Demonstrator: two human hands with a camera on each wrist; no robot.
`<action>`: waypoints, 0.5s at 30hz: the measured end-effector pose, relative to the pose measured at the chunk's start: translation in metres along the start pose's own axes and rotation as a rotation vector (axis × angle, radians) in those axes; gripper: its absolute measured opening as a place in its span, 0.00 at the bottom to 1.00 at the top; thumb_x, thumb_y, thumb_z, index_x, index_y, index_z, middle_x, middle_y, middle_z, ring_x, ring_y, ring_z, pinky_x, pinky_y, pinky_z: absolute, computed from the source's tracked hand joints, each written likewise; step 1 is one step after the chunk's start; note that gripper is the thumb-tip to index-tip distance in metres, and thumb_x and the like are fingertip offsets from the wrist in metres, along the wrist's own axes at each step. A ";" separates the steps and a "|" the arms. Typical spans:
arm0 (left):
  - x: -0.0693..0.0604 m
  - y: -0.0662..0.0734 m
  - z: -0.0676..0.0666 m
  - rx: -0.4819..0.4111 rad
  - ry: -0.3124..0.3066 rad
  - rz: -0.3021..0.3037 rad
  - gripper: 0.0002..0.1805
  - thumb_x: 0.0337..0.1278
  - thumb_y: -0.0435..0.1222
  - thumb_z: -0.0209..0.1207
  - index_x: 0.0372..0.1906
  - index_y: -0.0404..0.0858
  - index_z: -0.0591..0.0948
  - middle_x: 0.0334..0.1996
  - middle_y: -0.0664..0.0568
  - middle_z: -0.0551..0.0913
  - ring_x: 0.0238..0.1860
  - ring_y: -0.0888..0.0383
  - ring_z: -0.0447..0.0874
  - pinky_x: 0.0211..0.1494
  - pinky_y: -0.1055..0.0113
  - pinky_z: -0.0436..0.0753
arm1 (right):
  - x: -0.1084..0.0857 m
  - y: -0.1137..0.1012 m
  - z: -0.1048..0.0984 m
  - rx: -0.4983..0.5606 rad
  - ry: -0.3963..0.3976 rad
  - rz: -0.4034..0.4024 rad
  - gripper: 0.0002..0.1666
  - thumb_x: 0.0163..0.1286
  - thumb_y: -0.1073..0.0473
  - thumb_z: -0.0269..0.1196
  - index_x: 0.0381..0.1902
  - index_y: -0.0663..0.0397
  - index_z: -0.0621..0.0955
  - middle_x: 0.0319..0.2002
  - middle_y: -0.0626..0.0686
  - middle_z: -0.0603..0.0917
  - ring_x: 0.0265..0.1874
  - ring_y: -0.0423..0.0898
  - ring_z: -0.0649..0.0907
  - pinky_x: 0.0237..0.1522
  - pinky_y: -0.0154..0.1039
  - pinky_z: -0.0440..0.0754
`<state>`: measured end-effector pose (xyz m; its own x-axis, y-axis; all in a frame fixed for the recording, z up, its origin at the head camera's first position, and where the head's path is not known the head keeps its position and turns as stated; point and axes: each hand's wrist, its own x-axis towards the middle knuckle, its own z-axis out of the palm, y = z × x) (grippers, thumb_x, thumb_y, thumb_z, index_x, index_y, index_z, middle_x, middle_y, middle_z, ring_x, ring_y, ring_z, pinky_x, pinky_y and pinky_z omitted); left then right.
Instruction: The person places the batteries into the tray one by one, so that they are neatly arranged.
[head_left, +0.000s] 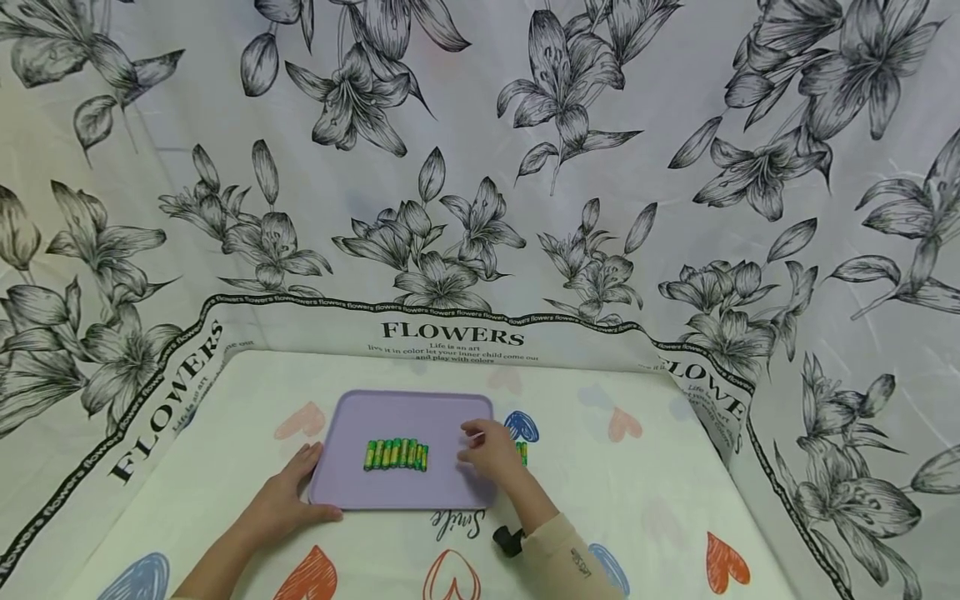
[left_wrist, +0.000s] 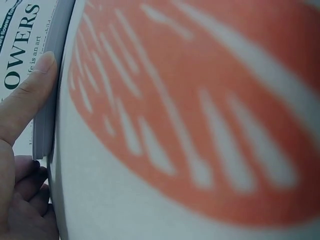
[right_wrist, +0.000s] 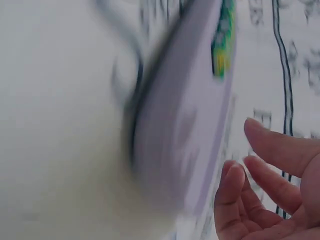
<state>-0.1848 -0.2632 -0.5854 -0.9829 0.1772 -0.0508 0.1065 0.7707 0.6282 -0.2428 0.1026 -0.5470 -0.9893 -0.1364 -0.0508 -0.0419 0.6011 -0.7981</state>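
A lilac tray [head_left: 405,492] lies on the table, bearing a row of several green-and-yellow batteries [head_left: 396,454] standing side by side. My left hand [head_left: 288,496] holds the tray's near left corner, fingers along the left edge and thumb against the near edge. In the left wrist view the thumb [left_wrist: 30,97] presses the tray's rim, the other fingers bent below it. Over the tray's right edge hovers my right hand [head_left: 487,450], its fingers loosely bent and apart, with nothing between them. More batteries [head_left: 522,452] lie on the table just right of that hand, partly hidden by it.
The tablecloth [head_left: 652,475] is white with printed hearts and lettering. A white curtain [head_left: 450,250] with black flower drawings surrounds the table at the back and both sides. A small black object [head_left: 507,542] sits at the right wrist.
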 end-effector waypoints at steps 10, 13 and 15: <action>0.000 0.003 -0.002 0.003 0.000 0.002 0.72 0.28 0.64 0.77 0.78 0.31 0.56 0.77 0.27 0.53 0.74 0.24 0.53 0.71 0.28 0.60 | -0.013 0.046 -0.065 -0.073 0.063 0.075 0.36 0.52 0.70 0.76 0.61 0.59 0.80 0.54 0.60 0.82 0.52 0.56 0.83 0.52 0.51 0.85; 0.000 0.004 -0.001 -0.003 -0.008 -0.004 0.72 0.28 0.64 0.77 0.78 0.31 0.56 0.77 0.28 0.53 0.74 0.24 0.52 0.71 0.28 0.59 | -0.015 0.055 -0.069 -0.144 0.033 0.131 0.38 0.48 0.71 0.78 0.61 0.58 0.81 0.51 0.58 0.84 0.51 0.55 0.83 0.55 0.53 0.83; 0.000 0.003 0.000 -0.006 -0.011 -0.005 0.72 0.28 0.63 0.77 0.78 0.31 0.56 0.77 0.28 0.53 0.74 0.24 0.52 0.71 0.28 0.59 | -0.017 0.059 -0.069 -0.175 0.018 0.146 0.39 0.48 0.71 0.78 0.61 0.57 0.81 0.50 0.57 0.84 0.51 0.55 0.83 0.56 0.54 0.83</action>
<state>-0.1846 -0.2606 -0.5831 -0.9817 0.1798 -0.0625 0.1004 0.7683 0.6322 -0.2381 0.1947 -0.5517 -0.9889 -0.0250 -0.1466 0.0801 0.7408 -0.6669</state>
